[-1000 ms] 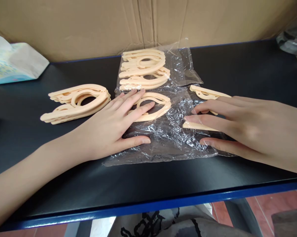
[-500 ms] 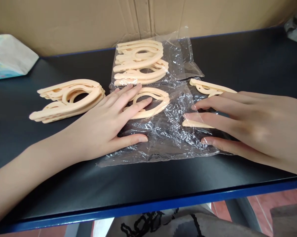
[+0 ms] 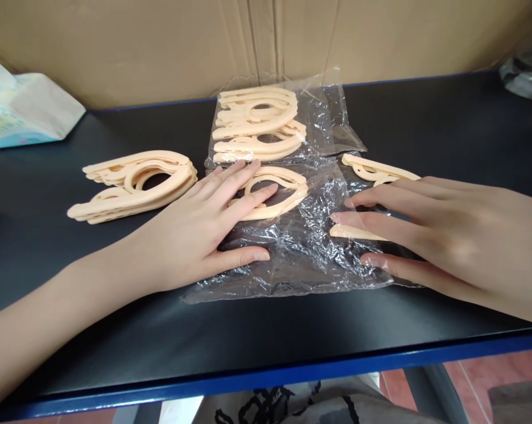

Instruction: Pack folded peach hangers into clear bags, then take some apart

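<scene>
My left hand (image 3: 204, 218) lies flat with fingers spread on a clear plastic bag (image 3: 287, 277). Beneath its fingertips, inside the bag, is a cream folding hanger (image 3: 287, 210). Over to the right, my right hand (image 3: 442, 229) has its fingers apart at the bag's edge. Under it sits another cream folding hanger (image 3: 380, 170), largely covered by the hand; whether the fingers touch it I cannot tell. Behind my left hand, a filled clear bag (image 3: 323, 121) holds several folded hangers (image 3: 259, 121). A loose stack of folded hangers (image 3: 159, 191) rests to the left.
The black tabletop (image 3: 195, 341) has a blue front edge (image 3: 266, 380). A tissue pack (image 3: 40, 112) stands at the far left, and crumpled clear plastic (image 3: 528, 73) is at the far right. A brown cardboard surface (image 3: 159, 53) rises along the back.
The whole view has shifted slightly, so things appear a little lower and to the right. Both hands keep nearly the same places on the bag.
</scene>
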Demonstrator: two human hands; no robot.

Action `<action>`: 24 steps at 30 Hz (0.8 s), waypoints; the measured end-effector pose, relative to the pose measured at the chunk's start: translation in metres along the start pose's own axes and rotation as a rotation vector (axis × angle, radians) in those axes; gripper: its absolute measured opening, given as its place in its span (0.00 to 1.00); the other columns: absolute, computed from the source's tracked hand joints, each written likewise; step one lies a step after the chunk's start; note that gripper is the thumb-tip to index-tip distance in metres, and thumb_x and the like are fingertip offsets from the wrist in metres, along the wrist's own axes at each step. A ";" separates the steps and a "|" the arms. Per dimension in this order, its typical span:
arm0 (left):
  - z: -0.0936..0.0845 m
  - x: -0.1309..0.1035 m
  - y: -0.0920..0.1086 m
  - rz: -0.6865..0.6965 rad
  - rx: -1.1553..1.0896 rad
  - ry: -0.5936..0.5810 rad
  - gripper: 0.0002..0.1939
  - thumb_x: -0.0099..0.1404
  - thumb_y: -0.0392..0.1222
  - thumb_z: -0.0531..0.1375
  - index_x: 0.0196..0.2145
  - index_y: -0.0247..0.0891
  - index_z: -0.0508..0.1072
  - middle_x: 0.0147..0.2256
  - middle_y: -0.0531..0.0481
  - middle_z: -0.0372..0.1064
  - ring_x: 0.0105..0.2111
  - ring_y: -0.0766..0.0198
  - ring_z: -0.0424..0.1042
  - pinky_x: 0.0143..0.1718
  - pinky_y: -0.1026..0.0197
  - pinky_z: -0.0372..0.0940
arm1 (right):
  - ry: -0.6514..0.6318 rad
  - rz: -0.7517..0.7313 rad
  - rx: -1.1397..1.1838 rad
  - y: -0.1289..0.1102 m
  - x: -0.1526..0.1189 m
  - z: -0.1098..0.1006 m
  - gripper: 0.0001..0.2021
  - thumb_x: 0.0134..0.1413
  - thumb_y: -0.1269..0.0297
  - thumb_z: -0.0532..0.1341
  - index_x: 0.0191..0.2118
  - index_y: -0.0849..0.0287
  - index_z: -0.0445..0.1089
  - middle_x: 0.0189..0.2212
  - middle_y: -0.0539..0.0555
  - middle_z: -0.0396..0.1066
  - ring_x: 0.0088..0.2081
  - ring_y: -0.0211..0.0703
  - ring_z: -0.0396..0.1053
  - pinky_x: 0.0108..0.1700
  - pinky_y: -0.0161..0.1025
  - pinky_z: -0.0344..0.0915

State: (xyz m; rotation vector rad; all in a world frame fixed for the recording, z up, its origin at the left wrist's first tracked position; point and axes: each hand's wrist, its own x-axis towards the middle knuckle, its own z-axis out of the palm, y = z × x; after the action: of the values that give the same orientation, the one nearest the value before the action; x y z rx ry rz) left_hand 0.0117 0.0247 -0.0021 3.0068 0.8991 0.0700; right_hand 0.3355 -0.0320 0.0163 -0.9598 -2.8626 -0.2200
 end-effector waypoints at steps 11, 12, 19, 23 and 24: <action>0.000 -0.001 0.002 -0.019 -0.025 -0.003 0.42 0.74 0.68 0.47 0.72 0.34 0.55 0.74 0.33 0.43 0.74 0.38 0.44 0.71 0.35 0.47 | 0.014 -0.012 0.006 -0.001 0.009 -0.004 0.20 0.73 0.61 0.44 0.49 0.55 0.74 0.45 0.59 0.77 0.42 0.54 0.77 0.42 0.53 0.74; 0.000 -0.001 0.002 -0.019 -0.029 -0.001 0.42 0.74 0.68 0.47 0.72 0.34 0.55 0.74 0.33 0.42 0.74 0.39 0.44 0.71 0.35 0.46 | 0.016 -0.019 0.002 -0.001 0.009 -0.004 0.20 0.74 0.60 0.44 0.49 0.55 0.74 0.45 0.59 0.77 0.42 0.54 0.78 0.41 0.53 0.74; 0.002 -0.003 0.001 -0.009 -0.036 0.025 0.41 0.75 0.67 0.47 0.72 0.34 0.55 0.74 0.34 0.42 0.74 0.40 0.44 0.72 0.36 0.45 | 0.012 -0.026 -0.010 0.001 0.010 -0.003 0.21 0.74 0.59 0.44 0.50 0.56 0.74 0.45 0.59 0.77 0.42 0.52 0.78 0.42 0.51 0.74; 0.001 -0.003 0.001 -0.016 -0.043 0.005 0.41 0.75 0.67 0.47 0.73 0.34 0.55 0.75 0.34 0.41 0.74 0.39 0.43 0.71 0.34 0.46 | 0.012 -0.011 0.022 0.001 0.010 -0.004 0.21 0.74 0.58 0.44 0.48 0.55 0.75 0.45 0.59 0.77 0.42 0.53 0.77 0.42 0.51 0.74; 0.000 -0.002 0.002 -0.016 -0.041 -0.002 0.41 0.75 0.67 0.47 0.73 0.34 0.55 0.74 0.33 0.41 0.74 0.38 0.43 0.71 0.34 0.46 | 0.012 -0.006 0.033 0.000 0.010 -0.004 0.21 0.73 0.59 0.45 0.48 0.55 0.75 0.45 0.59 0.78 0.42 0.54 0.77 0.42 0.51 0.74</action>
State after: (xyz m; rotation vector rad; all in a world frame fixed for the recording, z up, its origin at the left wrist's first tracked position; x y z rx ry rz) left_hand 0.0108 0.0221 -0.0024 2.9613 0.9095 0.0843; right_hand 0.3278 -0.0265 0.0220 -0.9402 -2.8497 -0.1771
